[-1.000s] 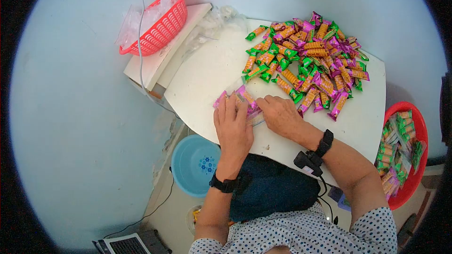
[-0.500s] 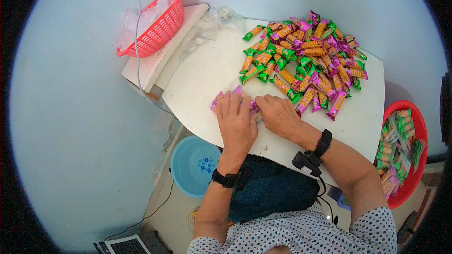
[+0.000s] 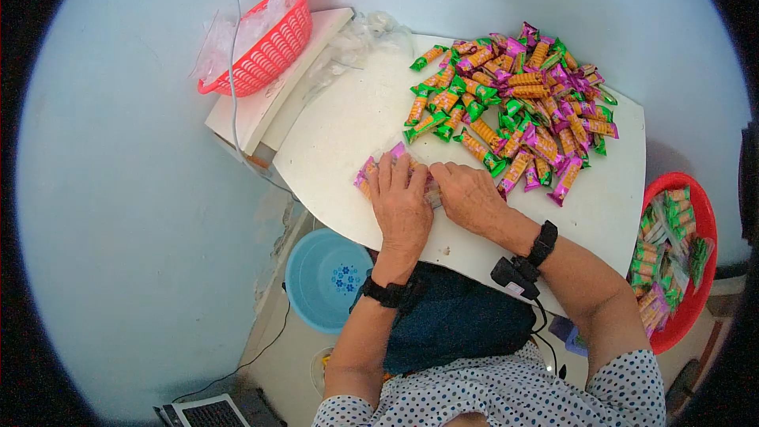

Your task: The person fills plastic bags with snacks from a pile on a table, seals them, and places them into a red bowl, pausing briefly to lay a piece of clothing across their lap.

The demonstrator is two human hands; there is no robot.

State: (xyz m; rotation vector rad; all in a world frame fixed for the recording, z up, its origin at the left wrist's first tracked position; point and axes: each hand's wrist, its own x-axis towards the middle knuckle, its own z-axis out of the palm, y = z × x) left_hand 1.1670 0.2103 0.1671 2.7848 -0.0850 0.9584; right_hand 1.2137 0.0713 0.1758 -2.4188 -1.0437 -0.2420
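A clear plastic bag [image 3: 433, 196] holding several purple-ended snack packets [image 3: 365, 177] lies on the white table. My left hand [image 3: 402, 207] rests flat over it, fingers stretched out and pressing down, hiding much of the packets. Close by on the right, my right hand [image 3: 473, 199] is closed, with thumb and fingers pinching the bag's edge. The pinched part is mostly hidden by the fingers. Beyond my hands spreads a large heap of snack packets [image 3: 526, 91] with green or purple ends and orange-coloured contents.
A red basket [image 3: 273, 51] of clear bags stands on a white ledge at the upper left. Crumpled clear plastic [image 3: 348, 47] lies beside it. Below the table are a blue basin [image 3: 312, 300] and, at the right, a red tub [image 3: 704, 292] of bagged packets.
My left hand's fingers have spread slightly over the bag. The right hand keeps its pinch in nearly the same place, and the heap has not changed.
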